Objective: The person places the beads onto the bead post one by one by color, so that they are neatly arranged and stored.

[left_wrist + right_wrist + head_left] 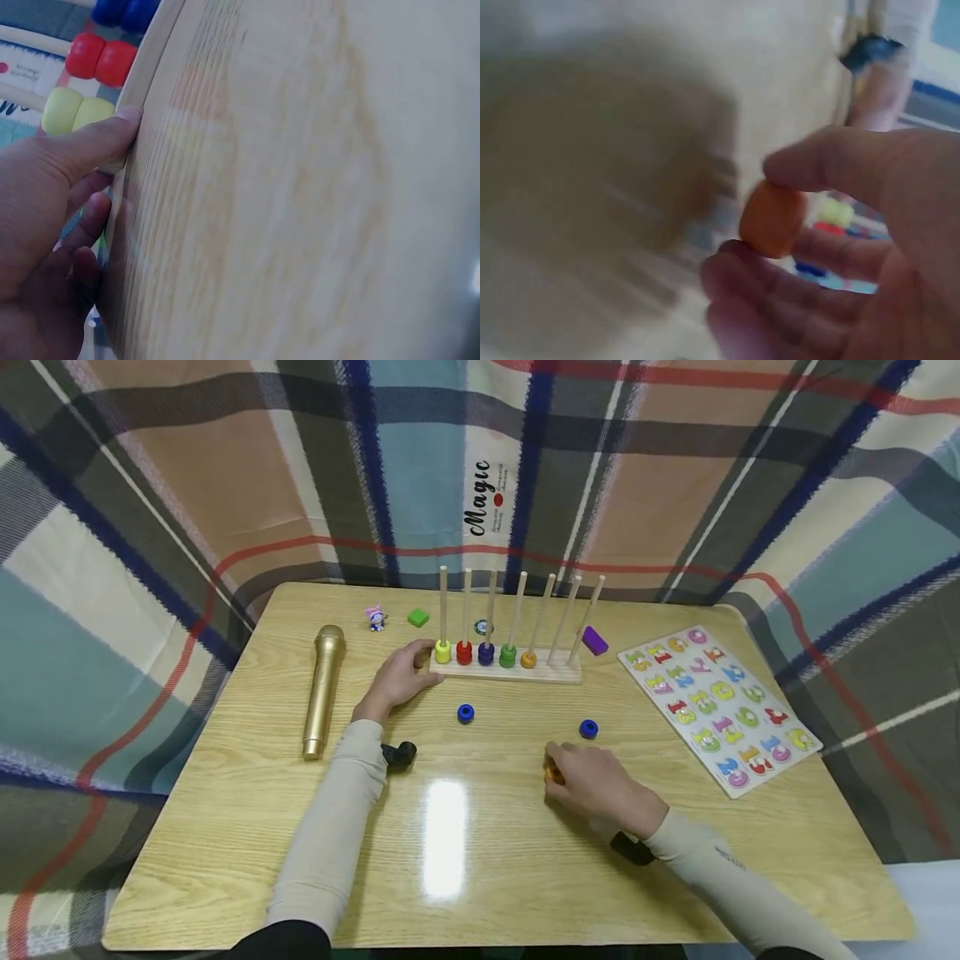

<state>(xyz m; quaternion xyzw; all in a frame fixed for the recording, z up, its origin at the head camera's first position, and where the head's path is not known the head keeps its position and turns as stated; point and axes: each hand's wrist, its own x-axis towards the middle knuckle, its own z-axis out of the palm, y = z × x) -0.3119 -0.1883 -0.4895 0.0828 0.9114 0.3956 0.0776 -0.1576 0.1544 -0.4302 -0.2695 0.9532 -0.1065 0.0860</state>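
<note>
A wooden peg stand [551, 673] with a row of upright pegs stands toward the back of the table. From the left, its pegs carry yellow beads [443, 652], red beads [464, 652], dark blue beads [486, 653], green beads [507, 656] and orange beads [528, 658]. My left hand [399, 678] grips the left end of the stand, thumb on its edge in the left wrist view. Between thumb and fingers, my right hand [600, 787] pinches an orange bead [772, 220] above the table. Two blue beads [466, 714] [588, 728] lie apart in front of the stand.
A gold microphone [322, 693] lies at the left, a number puzzle board [720, 710] at the right. Around the stand are a small figurine [376, 618], a green block [417, 617], a purple block [595, 641] and a small round item [481, 627], partly hidden by a peg.
</note>
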